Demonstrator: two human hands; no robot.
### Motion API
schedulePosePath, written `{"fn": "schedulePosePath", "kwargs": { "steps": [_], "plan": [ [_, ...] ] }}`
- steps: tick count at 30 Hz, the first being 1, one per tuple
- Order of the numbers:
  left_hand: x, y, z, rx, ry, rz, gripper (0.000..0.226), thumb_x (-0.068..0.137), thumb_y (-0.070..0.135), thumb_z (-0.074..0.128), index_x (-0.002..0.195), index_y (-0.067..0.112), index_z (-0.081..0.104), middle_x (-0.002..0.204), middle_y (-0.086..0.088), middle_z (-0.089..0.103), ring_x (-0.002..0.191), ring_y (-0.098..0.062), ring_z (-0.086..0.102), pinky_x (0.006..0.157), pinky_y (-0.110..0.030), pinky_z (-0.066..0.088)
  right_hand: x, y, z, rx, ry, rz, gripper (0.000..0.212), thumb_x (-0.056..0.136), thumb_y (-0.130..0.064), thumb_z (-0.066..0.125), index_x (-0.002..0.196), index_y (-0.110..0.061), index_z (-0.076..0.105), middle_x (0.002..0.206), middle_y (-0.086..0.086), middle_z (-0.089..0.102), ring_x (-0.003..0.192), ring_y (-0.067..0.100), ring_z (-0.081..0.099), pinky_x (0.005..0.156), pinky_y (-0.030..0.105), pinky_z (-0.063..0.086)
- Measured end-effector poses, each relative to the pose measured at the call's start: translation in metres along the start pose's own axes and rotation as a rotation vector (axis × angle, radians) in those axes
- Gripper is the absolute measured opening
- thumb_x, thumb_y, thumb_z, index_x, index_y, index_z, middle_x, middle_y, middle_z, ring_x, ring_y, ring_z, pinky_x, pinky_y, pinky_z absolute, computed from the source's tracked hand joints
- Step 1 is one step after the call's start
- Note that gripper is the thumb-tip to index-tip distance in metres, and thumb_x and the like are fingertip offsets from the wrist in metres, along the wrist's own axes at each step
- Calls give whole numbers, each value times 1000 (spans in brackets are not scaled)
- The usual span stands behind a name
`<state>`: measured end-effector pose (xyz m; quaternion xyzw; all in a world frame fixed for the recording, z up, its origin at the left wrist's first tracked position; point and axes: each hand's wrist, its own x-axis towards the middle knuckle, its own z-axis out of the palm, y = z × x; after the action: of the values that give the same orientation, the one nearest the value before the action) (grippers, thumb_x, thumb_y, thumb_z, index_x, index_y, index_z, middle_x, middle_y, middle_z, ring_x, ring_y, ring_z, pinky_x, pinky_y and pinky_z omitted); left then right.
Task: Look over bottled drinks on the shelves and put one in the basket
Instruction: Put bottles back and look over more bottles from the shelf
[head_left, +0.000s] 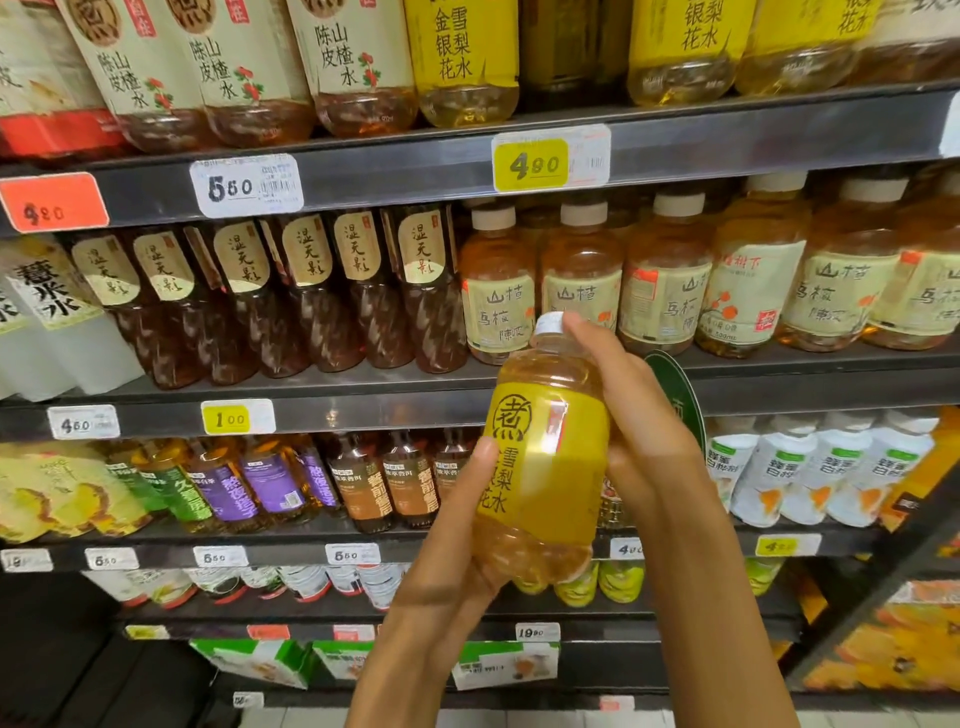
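We hold the clear plastic bottle of pale yellow drink with the yellow label (543, 457) up in front of the grey metal shelves (727, 140). Our left hand (457, 525) cups its base, fingers closed round it; our right hand (639, 415) wraps its upper side, fingers curled round the neck near the white cap (549, 323). We should keep the label facing us, read it, and support the base when lowering. No basket is in view.

We hold a yellow-labelled bottle (543, 457) upright before the shelves (363, 410), left hand (457, 525) cupping its base, right hand (639, 415) wrapping its shoulder near the white cap (549, 323).
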<state>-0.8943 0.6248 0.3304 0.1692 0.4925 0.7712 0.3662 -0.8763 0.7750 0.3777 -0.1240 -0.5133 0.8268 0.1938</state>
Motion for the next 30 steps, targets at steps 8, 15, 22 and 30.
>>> {"fn": "schedulePosePath", "kwargs": {
  "steps": [8,15,22,30],
  "plan": [
    [-4,5,1,-155,-105,-188,82,71,67,65,119,1,65,105,-31,68,83,-39,71,65,-42,58,4,7,0,333,-31,145,47,75,-33,66,110,-4,67,110,20,69,102,32,67,89,42,55],
    [-4,7,-2,-78,-223,-189,86,63,73,61,108,0,70,89,-27,70,73,-35,70,70,-46,59,8,4,-1,332,6,248,28,93,-32,57,95,-7,69,78,14,73,66,24,72,55,33,59],
    [-2,3,10,-173,-187,-249,82,55,67,58,97,-2,75,86,-28,71,70,-35,71,62,-43,60,7,6,-8,271,67,322,29,92,-34,58,93,-10,76,89,16,74,78,28,72,65,37,60],
    [1,3,5,-309,-173,-297,83,59,69,70,98,-5,74,90,-31,70,76,-39,72,64,-43,59,2,11,-7,248,37,350,47,93,-33,56,55,-14,76,59,7,70,50,17,69,42,27,54]
  ]
}}
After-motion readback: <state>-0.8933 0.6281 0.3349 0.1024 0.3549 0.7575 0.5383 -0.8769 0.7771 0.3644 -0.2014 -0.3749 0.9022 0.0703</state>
